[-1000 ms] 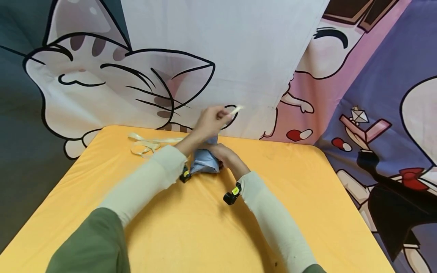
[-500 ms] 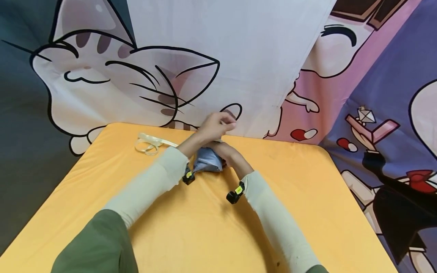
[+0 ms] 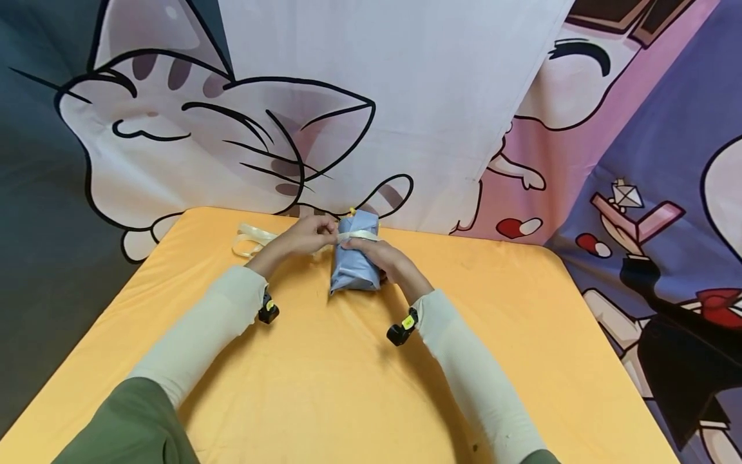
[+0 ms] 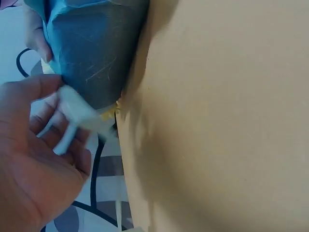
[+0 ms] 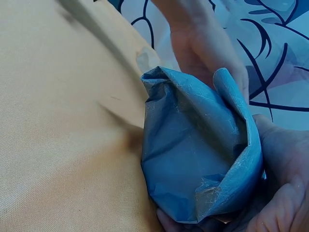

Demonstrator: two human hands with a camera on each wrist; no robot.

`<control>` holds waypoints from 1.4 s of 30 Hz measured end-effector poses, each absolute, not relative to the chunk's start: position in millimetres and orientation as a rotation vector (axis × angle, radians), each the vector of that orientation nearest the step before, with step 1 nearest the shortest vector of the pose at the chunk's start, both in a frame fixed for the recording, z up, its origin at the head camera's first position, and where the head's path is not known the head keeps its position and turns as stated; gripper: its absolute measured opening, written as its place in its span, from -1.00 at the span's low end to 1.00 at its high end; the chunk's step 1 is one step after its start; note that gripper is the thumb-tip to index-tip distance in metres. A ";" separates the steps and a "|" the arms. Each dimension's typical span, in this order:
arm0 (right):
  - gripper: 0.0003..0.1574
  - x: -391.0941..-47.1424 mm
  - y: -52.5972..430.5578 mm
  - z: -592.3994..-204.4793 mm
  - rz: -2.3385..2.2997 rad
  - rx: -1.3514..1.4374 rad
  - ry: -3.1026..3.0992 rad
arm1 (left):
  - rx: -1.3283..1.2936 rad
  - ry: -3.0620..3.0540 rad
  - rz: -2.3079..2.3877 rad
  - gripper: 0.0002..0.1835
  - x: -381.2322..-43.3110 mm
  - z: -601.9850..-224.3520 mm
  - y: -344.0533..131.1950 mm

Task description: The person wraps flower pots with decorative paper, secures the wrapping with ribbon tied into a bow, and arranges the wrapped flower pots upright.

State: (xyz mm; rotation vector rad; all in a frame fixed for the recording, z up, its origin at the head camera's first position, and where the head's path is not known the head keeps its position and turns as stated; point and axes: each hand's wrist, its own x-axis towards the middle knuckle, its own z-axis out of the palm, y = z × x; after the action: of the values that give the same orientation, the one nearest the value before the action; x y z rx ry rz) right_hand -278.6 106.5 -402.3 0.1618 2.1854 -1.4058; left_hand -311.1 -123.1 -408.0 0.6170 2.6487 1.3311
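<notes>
A blue paper-wrapped package (image 3: 355,267) with folded ends stands near the table's back edge. A cream ribbon (image 3: 362,234) runs across its upper part. My right hand (image 3: 385,254) grips the package from the right, thumb over the front just below the ribbon; in the right wrist view, fingers curl under the package's folded end (image 5: 193,159). Left of the package, my left hand (image 3: 304,235) pinches the ribbon close to the paper. The left wrist view shows that ribbon (image 4: 79,111), blurred, at the thumb and fingers. Something small and yellow (image 3: 351,211) pokes out at the package's top.
Loose ribbon loops (image 3: 252,238) lie on the yellow table cover (image 3: 324,386), behind my left wrist. A cartoon-printed cloth wall (image 3: 440,116) rises directly behind the table and continues along the right side. Each wrist wears a small black camera (image 3: 400,332).
My left hand has come down from above the package to its left side, bringing the ribbon across the front. The package shows more fully now. My right hand keeps its hold.
</notes>
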 end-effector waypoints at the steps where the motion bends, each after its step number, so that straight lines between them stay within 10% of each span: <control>1: 0.10 -278.5 106.8 -401.8 -1.404 0.171 2.184 | 0.617 2.651 1.349 -0.82 -313.0 -406.5 -121.1; 7: 0.45 -278.8 107.6 -400.6 -1.403 0.199 2.191 | 0.571 2.781 1.466 -0.78 -336.0 -376.7 -94.0; 16: 0.01 -276.7 105.2 -402.8 -1.425 0.140 2.180 | 0.568 2.882 1.436 -0.73 -359.5 -337.7 -42.5; 29: 0.20 -275.5 104.3 -401.7 -1.409 0.148 2.235 | 0.265 2.952 1.166 -0.73 -403.5 -446.3 -140.5; 38: 0.01 -279.6 108.1 -400.1 -1.394 0.097 2.212 | -0.008 1.995 1.570 0.13 -292.9 -415.7 -125.7; 42: -0.04 -279.5 111.0 -401.7 -1.395 0.036 2.178 | -0.026 1.861 1.629 0.07 -284.5 -417.9 -111.0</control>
State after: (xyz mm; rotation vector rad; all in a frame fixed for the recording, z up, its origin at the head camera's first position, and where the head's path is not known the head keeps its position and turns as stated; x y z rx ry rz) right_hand -279.5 111.0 -401.7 0.0357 2.1777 -1.3945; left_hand -284.5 -111.0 -417.9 -0.0257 1.8606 1.6290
